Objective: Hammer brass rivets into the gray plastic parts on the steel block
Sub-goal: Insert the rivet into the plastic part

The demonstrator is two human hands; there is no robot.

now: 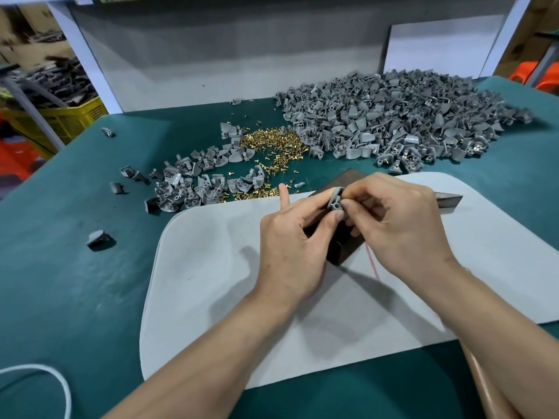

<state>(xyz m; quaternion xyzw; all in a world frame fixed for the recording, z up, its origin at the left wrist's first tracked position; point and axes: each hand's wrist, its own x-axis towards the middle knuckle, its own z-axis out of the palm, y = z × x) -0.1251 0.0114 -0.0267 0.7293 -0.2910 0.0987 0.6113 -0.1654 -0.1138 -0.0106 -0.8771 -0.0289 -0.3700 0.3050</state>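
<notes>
Pinched between fingertips of left hand (290, 237) and right hand (399, 225): gray plastic part (335, 201), just above steel block (344, 247); toward table's (75, 267) far edge, brass rivets (272, 146) beside heaped gray parts (393, 116).

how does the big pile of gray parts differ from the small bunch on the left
The right pile is far larger and heaped deep; the left bunch is small and spread thin. The right pile lies farther back; the left bunch reaches the gray mat. Both are gray plastic parts.

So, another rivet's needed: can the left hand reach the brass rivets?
Probably yes: the brass rivets lie uncovered just beyond the left hand, though its grip holds the gray part.
</notes>
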